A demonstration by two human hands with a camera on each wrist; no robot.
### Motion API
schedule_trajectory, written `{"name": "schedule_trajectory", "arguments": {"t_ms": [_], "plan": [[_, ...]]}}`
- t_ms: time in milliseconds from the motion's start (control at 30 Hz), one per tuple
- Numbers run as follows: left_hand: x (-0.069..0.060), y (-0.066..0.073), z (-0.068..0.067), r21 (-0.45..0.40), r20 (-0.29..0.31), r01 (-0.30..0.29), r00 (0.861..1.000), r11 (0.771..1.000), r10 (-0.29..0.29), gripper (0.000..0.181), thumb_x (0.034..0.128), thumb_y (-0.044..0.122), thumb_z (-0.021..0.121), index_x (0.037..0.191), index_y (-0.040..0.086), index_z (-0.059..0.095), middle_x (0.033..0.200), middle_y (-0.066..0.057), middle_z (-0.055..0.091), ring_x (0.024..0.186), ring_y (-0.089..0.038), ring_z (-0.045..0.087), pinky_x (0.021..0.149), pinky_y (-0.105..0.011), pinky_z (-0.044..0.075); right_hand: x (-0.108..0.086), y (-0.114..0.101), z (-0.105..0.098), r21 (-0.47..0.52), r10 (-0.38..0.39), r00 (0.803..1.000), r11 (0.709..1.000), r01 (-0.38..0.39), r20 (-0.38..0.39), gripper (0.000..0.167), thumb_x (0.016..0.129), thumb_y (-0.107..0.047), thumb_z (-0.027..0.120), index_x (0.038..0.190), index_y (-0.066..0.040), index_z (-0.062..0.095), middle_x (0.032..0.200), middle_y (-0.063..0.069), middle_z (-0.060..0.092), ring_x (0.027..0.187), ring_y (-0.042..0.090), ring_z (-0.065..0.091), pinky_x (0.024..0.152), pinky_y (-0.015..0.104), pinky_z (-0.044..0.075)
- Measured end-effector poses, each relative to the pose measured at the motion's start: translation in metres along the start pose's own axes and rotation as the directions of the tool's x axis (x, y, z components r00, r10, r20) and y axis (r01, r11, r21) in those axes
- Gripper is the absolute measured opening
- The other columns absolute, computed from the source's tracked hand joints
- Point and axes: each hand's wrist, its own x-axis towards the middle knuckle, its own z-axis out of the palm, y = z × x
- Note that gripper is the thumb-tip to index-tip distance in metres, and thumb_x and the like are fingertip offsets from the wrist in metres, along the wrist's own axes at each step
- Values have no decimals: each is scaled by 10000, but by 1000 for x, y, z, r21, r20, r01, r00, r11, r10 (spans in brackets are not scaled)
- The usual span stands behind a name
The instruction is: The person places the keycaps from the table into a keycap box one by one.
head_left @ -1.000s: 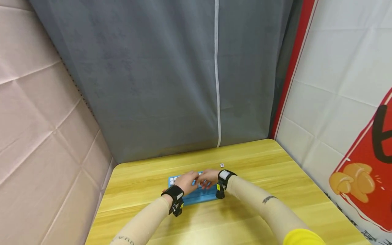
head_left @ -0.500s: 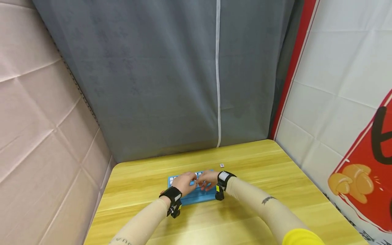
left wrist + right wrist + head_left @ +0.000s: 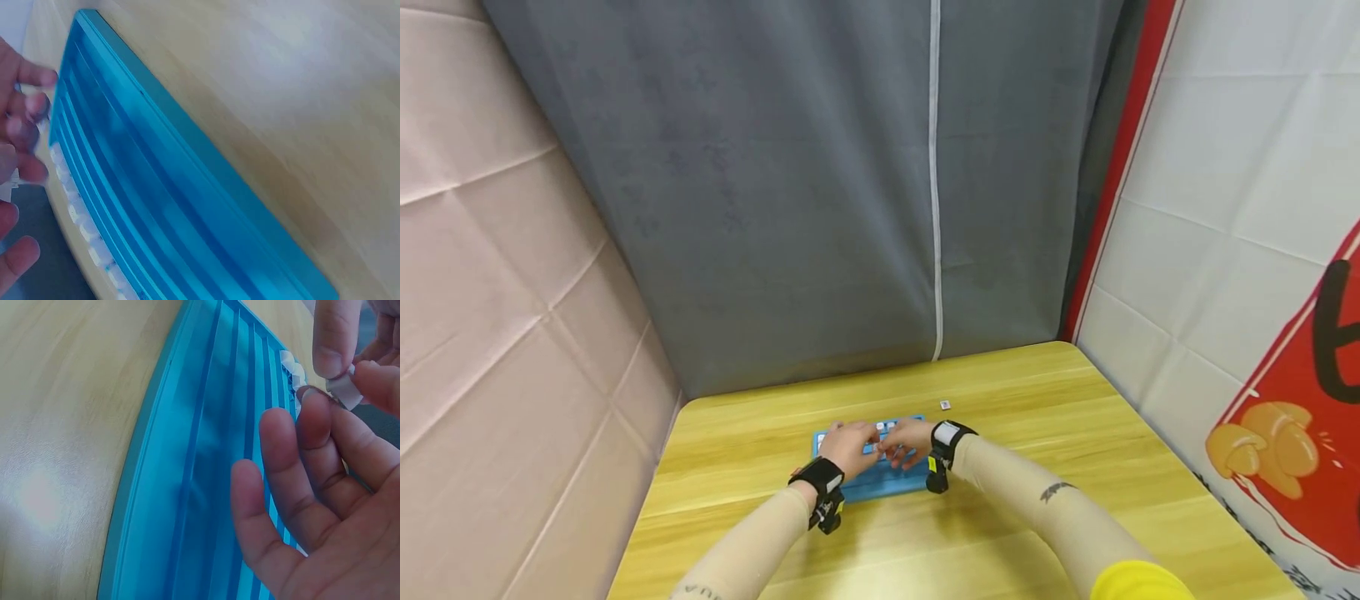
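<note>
A blue ridged tray (image 3: 886, 485) lies on the table, with rows of small white blocks (image 3: 89, 231) along its far part. My left hand (image 3: 847, 448) and right hand (image 3: 912, 440) meet above those rows, fingertips together. In the right wrist view a small white block (image 3: 345, 392) is pinched among the fingertips of both hands, just over the tray's far edge. The right hand's other fingers (image 3: 281, 447) are loosely bent and apart. Most of the left hand is cut off in the left wrist view, and the block's faces are partly covered by fingers.
One loose white piece (image 3: 944, 405) with a dark mark lies on the wooden table (image 3: 1015, 400) beyond the right hand. A grey curtain (image 3: 805, 208) hangs behind the table. Pale cloth walls stand on the left and right.
The left hand has shifted slightly left, and its fingers have changed pose a little. The right hand stays nearly in place. The tray and the loose piece have not moved.
</note>
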Motion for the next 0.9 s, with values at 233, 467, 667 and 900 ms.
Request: {"name": "schedule_trajectory", "arguments": {"t_ms": [233, 467, 667, 900], "plan": [[-10, -29, 2, 55, -28, 103, 994, 993, -102, 133, 804, 236, 779, 854, 176, 672, 794, 63, 648, 741, -133, 589, 856, -493, 393, -27, -6, -4, -33, -19, 999, 999, 18, -33, 401, 932, -265, 617, 1091, 99, 666, 739, 46, 613, 657, 165, 608, 656, 372, 540], [-19, -50, 0, 49, -14, 149, 989, 988, -149, 138, 802, 212, 775, 885, 141, 690, 781, 36, 650, 730, -149, 591, 793, -459, 407, -52, -1, -24, -121, -14, 995, 993, 2, -99, 347, 944, -244, 581, 1105, 49, 670, 646, -8, 512, 618, 128, 579, 608, 320, 518], [-22, -62, 7, 91, -22, 184, 983, 979, -183, 148, 791, 210, 790, 893, 151, 698, 786, 51, 642, 754, -169, 604, 733, -420, 424, -60, 9, -38, -218, 21, 973, 973, -73, -231, 315, 941, -236, 592, 1030, 50, 688, 603, 2, 501, 559, 141, 532, 596, 373, 509], [-21, -66, 8, 152, -32, 184, 983, 971, -181, 150, 767, 209, 812, 840, 175, 685, 795, 38, 641, 807, -212, 582, 743, -438, 435, -55, 33, -42, -277, 61, 954, 950, -145, -293, 236, 918, -246, 631, 851, -34, 711, 570, 11, 530, 490, 129, 500, 476, 293, 439]]}}
